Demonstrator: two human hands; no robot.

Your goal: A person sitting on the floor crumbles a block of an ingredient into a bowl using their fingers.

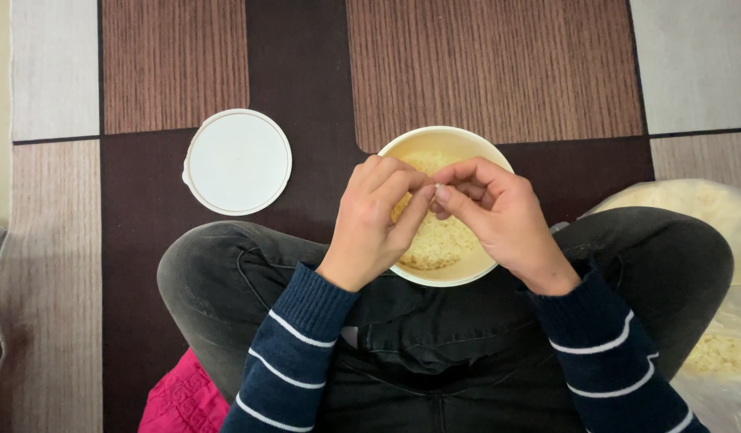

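Head view, the only one: carpet [178, 72] with brown, dark and pale grey panels carries everything, and the person sits cross-legged on it in dark trousers and a navy sleeve with white stripes.

A cream bowl [473, 273] rests at the person's crossed legs, near the middle of the carpet's lower half. It holds pale yellow crumbly material [439, 240], heaped loosely.

The left hand [378, 220] and right hand [499, 216] meet above the bowl. Their fingertips are pinched together on a small pale piece [435, 192] held between them; whether it is a clump of the same material cannot be told.

A round white lid [238, 162] lies flat on the carpet to the left of the bowl, well apart from it and untouched. A clear plastic bag [711, 240] with more pale material sits at the right edge, beside the knee. A pink cloth [182, 397] shows at the lower edge.

Handling assessment: the material appears light, dry and fragile, likely to crumble under pressure and to spill if lifted carelessly; a light fingertip pinch directly over the bowl suits it. The bowl looks rigid and smooth; the rim offers the surest hold.
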